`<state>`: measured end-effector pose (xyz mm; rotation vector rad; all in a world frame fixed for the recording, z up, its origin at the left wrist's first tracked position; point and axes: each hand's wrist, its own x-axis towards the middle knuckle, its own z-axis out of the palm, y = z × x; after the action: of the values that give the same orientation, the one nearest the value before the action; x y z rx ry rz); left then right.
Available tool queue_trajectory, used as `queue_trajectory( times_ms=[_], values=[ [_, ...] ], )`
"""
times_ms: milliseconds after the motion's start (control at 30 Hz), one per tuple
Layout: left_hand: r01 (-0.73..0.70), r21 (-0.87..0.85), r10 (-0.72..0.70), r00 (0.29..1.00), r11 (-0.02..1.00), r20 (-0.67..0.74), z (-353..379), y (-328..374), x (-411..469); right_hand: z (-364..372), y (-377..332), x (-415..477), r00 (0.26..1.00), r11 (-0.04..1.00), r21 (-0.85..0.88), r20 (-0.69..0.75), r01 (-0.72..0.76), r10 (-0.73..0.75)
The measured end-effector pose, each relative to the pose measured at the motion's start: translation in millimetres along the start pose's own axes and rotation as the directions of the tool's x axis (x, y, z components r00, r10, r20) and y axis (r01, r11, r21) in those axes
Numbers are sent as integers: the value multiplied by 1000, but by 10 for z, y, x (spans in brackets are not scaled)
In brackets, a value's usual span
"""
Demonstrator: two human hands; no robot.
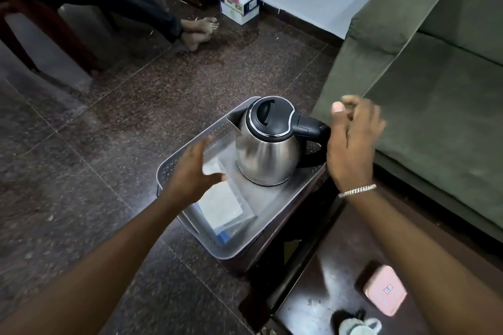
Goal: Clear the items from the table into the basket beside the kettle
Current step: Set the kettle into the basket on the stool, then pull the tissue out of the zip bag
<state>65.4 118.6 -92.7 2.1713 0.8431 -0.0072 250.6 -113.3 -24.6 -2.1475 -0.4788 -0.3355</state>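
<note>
A steel kettle point(268, 145) with a black lid and handle stands in a grey perforated basket point(174, 163) on a dark stool. My left hand point(190, 171) is over the basket's left side, shut on a clear plastic packet point(215, 158). More clear packets point(226, 212) lie in the basket's near part. My right hand point(352, 141) hovers by the kettle's handle, fingers apart and holding nothing. On the dark table point(326, 288) at lower right lie a pink square case point(385, 291) and a pale fuzzy item point(359, 328).
A green sofa point(424, 76) stands close on the right. Another person's bare feet point(198, 32) rest on the dark tiled floor at the back. A pink-lidded box point(238, 0) sits by the wall. A wooden chair leg point(54, 35) is at far left.
</note>
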Motion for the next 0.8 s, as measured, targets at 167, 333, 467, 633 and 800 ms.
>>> queue_trajectory(
  times_ms=[167,333,467,633,800],
  values=[
    [125,464,-156,987,877,29,-98,-318,-114,194,-480,-845,962,955,231,150,189,-226],
    [123,623,-199,978,772,54,39,-300,-103,761,-635,-1683,710,998,-14,703,63,-35],
    [154,602,-211,977,783,24,46,-293,-66,956,-635,-1837,654,984,-145,755,100,45],
    [170,499,-256,961,850,107,-34,-187,-41,974,-658,-1863,624,948,-223,781,229,33],
    [322,-55,-315,943,945,104,-174,12,-108,870,-675,-1772,673,978,-152,740,142,17]
  ],
)
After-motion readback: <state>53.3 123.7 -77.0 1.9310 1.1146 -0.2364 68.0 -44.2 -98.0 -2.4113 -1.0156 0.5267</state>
